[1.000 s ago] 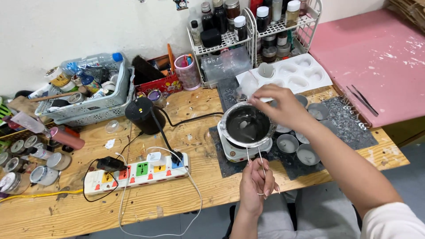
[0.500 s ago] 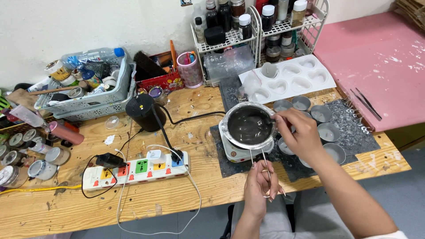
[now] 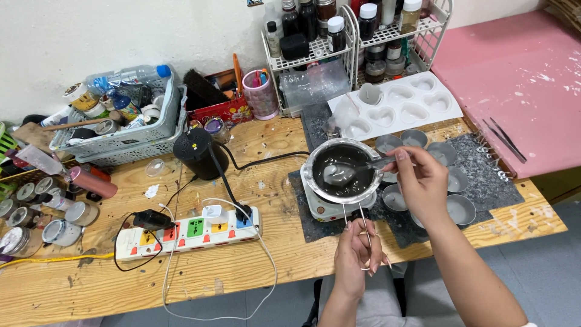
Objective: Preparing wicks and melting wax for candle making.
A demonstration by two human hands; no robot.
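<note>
Near the worktop's (image 3: 91, 278) front edge, left hand (image 3: 358, 254) grips the round metal pot's (image 3: 342, 170) wire handle (image 3: 361, 221); right hand (image 3: 422, 181) pinches a metal spoon (image 3: 354, 171) lying crosswise into the dark liquid.

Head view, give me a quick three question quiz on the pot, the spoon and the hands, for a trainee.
1. True or false: the right hand holds a spoon whose bowl is in the pot.
2. What does the left hand grip? A) the power strip B) the pot's wire handle C) a tin
3. Fill in: the pot sits on a small white ____.

Key
1. True.
2. B.
3. Hot plate, on a dark mat.
</note>
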